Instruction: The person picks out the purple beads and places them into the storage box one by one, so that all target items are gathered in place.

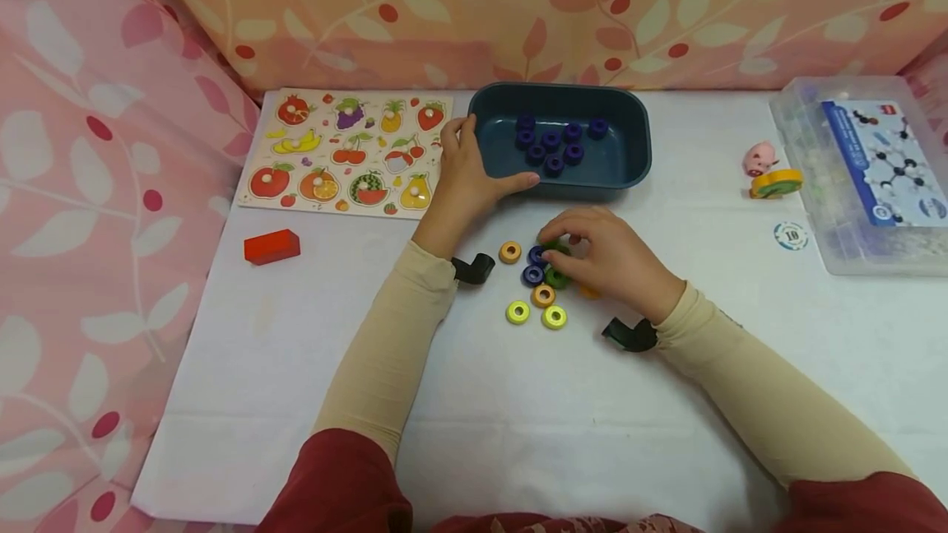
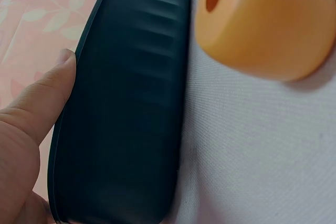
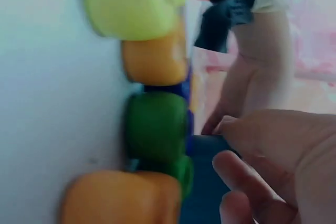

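A dark blue plastic tub (image 1: pixel 489 167) stands at the back of the table with several purple rings (image 1: pixel 550 140) inside. My left hand (image 1: pixel 467 171) holds its left end, thumb along the near rim; the left wrist view shows the thumb (image 2: pixel 50 90) against the rim. In front of the tub lies a group of small rings: purple ones (image 1: pixel 532 275), green ones (image 1: pixel 555 279), orange ones (image 1: pixel 544 296) and yellow ones (image 1: pixel 554 317). Just over the group is my right hand (image 1: pixel 611 257), thumb and forefinger beside a purple ring. In the right wrist view, nothing shows between its fingertips.
A fruit peg puzzle (image 1: pixel 333 155) lies left of the tub, a red block (image 1: pixel 272 247) in front of it. To the right are a pink pig figure (image 1: pixel 759 159), a yellow-green toy (image 1: pixel 776 183), a round token (image 1: pixel 791 236) and a clear box (image 1: pixel 852 245). Curtains hang behind and at left.
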`<state>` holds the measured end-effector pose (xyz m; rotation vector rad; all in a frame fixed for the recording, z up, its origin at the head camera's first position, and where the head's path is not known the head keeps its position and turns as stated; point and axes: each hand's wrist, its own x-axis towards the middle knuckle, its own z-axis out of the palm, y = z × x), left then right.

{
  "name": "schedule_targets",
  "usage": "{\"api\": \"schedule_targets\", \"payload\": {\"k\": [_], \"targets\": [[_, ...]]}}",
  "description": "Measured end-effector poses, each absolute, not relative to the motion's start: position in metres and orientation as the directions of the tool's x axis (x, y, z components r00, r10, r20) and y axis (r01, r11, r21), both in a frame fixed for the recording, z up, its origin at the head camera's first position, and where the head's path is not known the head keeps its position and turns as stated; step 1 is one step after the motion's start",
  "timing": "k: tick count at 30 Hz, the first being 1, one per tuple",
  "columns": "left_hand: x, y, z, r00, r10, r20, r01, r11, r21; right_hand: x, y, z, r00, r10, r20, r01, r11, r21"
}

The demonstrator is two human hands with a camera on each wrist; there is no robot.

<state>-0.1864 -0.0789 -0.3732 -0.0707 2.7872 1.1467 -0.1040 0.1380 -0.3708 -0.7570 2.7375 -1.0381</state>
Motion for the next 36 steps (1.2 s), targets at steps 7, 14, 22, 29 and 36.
{"api": "schedule_targets", "payload": {"k": [7,14,22,29,36], "targets": [[-0.186,-0.079,-0.373,-0.992,0.006,-0.125,-0.084,0.704,0.705,-0.101,0.132,-0.380,-0.818,-0.574,0.039,-0.477,0.639,-0.604],[-0.185,-0.079,-0.372,-0.992,0.005,-0.124,-0.085,0.698,0.711,-0.102,0.128,-0.379,-0.804,-0.594,0.023,-0.501,0.656,-0.564],[-0.185,-0.079,-0.371,-0.992,0.007,-0.127,-0.086,0.699,0.710,-0.103,0.128,-0.358,-0.817,-0.577,0.024,-0.492,0.674,-0.551],[-0.186,-0.078,-0.371,-0.993,0.015,-0.117,-0.074,0.695,0.716,-0.140,0.144,-0.330,-0.900,-0.402,0.171,-0.423,0.701,-0.575],[-0.187,-0.078,-0.374,-0.992,0.011,-0.122,-0.081,0.689,0.721,-0.206,0.144,-0.332,-0.979,-0.194,0.067,-0.193,0.756,-0.626]]}}
